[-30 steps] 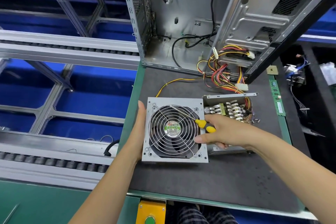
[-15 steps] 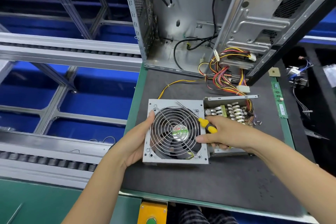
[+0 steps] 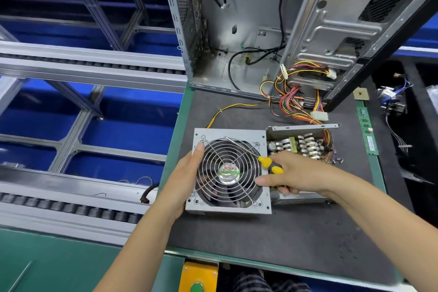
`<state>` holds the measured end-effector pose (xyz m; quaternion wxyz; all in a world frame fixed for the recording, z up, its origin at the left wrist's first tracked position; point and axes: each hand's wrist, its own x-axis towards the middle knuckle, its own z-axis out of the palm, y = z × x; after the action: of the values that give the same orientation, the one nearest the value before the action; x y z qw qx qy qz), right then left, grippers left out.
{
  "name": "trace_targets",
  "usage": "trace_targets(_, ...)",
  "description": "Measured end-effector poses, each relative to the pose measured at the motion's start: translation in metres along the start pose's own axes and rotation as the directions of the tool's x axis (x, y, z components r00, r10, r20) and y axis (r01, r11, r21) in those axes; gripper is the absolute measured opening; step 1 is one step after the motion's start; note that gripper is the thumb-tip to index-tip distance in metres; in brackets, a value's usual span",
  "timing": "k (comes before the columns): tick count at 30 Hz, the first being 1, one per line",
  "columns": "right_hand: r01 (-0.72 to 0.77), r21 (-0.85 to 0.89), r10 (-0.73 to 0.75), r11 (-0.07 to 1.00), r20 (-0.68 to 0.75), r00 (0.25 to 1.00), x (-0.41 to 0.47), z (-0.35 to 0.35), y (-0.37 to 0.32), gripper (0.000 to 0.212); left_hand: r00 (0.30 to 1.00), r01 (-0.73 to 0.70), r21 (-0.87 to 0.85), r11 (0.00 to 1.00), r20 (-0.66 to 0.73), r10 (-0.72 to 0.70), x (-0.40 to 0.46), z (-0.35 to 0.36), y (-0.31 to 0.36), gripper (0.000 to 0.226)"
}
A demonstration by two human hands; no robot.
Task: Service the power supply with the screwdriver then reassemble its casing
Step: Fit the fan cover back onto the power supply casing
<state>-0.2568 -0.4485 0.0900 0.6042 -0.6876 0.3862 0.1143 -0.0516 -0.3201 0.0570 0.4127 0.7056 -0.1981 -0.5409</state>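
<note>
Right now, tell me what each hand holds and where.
Right hand grips the screwdriver by its yellow-black handle. Left hand holds the fan cover at its left edge.

No text, brand or number can be read with any certainty. The round green-and-silver sticker on the hub of the grey metal power supply's fan carries a small red mark, too blurred to read. At three o'clock from it, the long green circuit strip bears a white label, likewise illegible.

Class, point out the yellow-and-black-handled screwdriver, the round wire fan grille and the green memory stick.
Yellow-and-black-handled screwdriver [image 3: 270, 165]: head view, on its handle.
Round wire fan grille [image 3: 228, 170]: head view, near its centre.
Green memory stick [image 3: 367, 128]: head view, mid-board.
</note>
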Motion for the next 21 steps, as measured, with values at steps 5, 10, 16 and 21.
trace_targets(5, 0.014, 0.04, -0.014, 0.999, 0.014, 1.0, 0.0, -0.001, 0.002, 0.033, 0.998, -0.051, -0.031, 0.998, -0.038, 0.05, -0.003, 0.003, -0.002, 0.067)
trace_targets(10, -0.011, 0.062, 0.01, 0.998, 0.006, 1.0, -0.002, 0.0, -0.002, 0.033, 0.997, -0.079, -0.048, 0.996, -0.028, 0.078, -0.001, 0.003, -0.002, 0.04)
trace_targets(16, 0.038, -0.002, -0.038, 0.999, -0.162, 0.986, 0.002, 0.01, -0.004, 0.041, 0.996, -0.086, -0.095, 0.992, -0.012, 0.085, -0.001, 0.004, -0.001, 0.038)
trace_targets(21, 0.041, -0.012, -0.042, 0.999, -0.139, 0.989, 0.001, 0.008, -0.004, 0.043, 0.998, -0.06, -0.116, 0.991, 0.012, 0.062, 0.0, 0.002, -0.001, 0.05)
